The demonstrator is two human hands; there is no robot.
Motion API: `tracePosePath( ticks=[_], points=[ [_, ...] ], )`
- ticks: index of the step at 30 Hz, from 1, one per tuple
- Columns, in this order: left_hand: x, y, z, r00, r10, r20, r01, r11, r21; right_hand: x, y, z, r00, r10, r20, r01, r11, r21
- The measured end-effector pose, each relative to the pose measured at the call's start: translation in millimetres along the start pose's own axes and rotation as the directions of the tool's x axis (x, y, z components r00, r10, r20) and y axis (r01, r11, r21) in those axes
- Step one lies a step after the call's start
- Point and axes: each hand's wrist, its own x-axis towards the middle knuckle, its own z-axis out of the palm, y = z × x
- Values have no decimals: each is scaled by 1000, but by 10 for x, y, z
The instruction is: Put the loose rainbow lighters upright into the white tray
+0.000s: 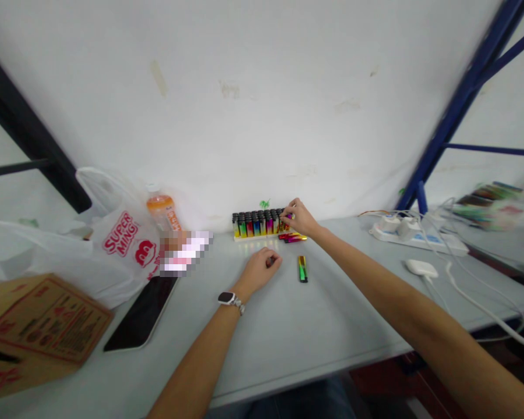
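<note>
Upright lighters with black tops [256, 224] stand in rows in a low white tray [257, 237] against the wall. At the right end of the rows is my right hand [300, 217], its fingers pinched at a lighter there. Red and yellow lighters [293, 237] lie flat just under that hand. A single green and gold lighter [303, 269] lies nearer to me on the table. My left hand [260, 269], with a watch [227, 298] on its wrist, rests in front of the tray with curled fingers; something dark shows within them, too small to name.
On the left are a cardboard box [48, 326], a white plastic bag [113, 244], an orange bottle [162, 208] and a black tablet [144, 314]. A power strip [419, 235], a white charger [421, 268] and cables lie on the right. The wall rises behind the grey table [332, 331].
</note>
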Motion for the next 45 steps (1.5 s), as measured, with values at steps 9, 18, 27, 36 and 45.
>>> tracePosePath(
  ticks=[9,18,27,36,45],
  points=[
    [-1,14,-2,1000,10,-10,-10,1000,13,-86,-210,-124,990,103,101,-60,930,-362],
    [11,-5,8,1000,14,-1,-14,1000,18,-722,-617,-246,921,357,154,-263,864,-429],
    [2,44,-8,1000,1,-2,-1,1000,22,-1035,-879,-240,805,537,253,-314,747,-587],
    [6,15,2,1000,25,-18,-25,1000,1,-880,-797,-99,811,537,231,-397,796,-457],
    [28,22,-104,958,-70,-279,61,997,-38,-822,-627,-65,929,333,160,-361,913,193]
  ],
)
